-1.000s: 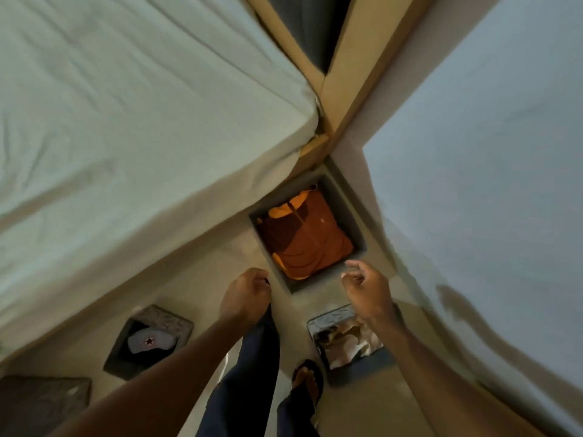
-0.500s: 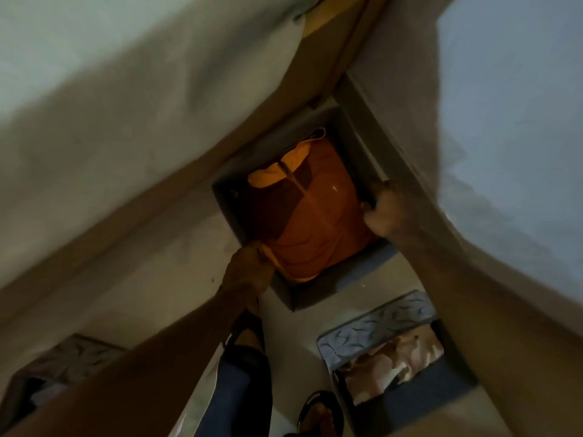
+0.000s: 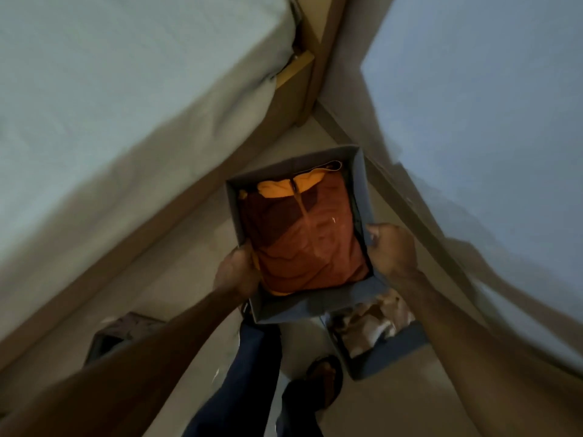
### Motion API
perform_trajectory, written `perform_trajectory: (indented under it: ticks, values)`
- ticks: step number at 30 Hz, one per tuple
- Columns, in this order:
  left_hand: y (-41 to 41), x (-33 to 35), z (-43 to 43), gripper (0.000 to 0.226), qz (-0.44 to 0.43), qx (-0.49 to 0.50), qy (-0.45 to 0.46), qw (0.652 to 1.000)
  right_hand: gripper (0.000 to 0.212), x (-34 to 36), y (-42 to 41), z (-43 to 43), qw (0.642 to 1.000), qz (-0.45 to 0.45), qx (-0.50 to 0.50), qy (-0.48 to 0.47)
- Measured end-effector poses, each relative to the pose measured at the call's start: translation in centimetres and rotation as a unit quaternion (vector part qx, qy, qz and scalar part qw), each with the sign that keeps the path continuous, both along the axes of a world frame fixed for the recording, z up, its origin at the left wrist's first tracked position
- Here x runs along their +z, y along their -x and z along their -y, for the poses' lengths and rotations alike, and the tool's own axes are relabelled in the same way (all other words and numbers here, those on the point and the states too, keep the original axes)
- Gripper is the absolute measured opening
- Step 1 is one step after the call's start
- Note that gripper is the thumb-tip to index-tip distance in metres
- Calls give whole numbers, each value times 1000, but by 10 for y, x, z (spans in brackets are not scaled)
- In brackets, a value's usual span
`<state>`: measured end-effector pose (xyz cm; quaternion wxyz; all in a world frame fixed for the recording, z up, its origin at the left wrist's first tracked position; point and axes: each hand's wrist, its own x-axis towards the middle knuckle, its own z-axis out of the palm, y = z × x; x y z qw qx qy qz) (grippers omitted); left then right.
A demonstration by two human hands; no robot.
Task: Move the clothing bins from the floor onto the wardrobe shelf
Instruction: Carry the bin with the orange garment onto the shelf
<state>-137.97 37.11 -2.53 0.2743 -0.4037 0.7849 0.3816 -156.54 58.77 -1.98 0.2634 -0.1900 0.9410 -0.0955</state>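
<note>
A grey fabric bin (image 3: pixel 315 309) filled with folded orange clothes (image 3: pixel 303 244) is held up off the floor in the middle of the head view. My left hand (image 3: pixel 236 274) grips its left wall and my right hand (image 3: pixel 391 247) grips its right wall. Below it on the floor stands a second grey bin (image 3: pixel 388 354) with pale clothes inside, partly hidden by the held bin. A third dark bin (image 3: pixel 110 339) sits on the floor at the lower left, mostly covered by my left forearm.
A bed with a pale sheet (image 3: pixel 110 105) and wooden frame fills the left side. A light blue wall (image 3: pixel 489 137) with a dark skirting runs along the right. My legs and sandalled foot (image 3: pixel 325 380) stand on the narrow strip of beige floor between them.
Both hands reached down and took hold of the orange-clothes bin's sides. The bin has since come up off the floor toward me, now overlapping the second bin.
</note>
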Motion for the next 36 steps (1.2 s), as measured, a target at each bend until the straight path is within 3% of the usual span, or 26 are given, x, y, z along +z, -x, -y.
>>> perform_trajectory:
  ticks: [4,10,14,21,27,36]
  values:
    - [-20,80,-24,51,-5,-26,18,999,17,81,-41,-40,999,8,-41,6]
    - [-75,243,-67,60,-19,-83,12,996,40,244,-123,-123,1000,-5,-23,-15]
    - [-115,354,-105,65,-75,-146,4,986,28,348,-191,-181,999,-22,-40,-13]
    - [-160,475,-152,57,-150,-222,8,963,35,479,-297,-249,985,-79,-154,-1]
    - [-159,519,-178,57,-212,-339,-17,916,46,535,-398,-284,931,-121,-340,43]
    - [-123,598,-308,38,-336,-517,-41,786,42,594,-503,-357,805,-189,-561,48]
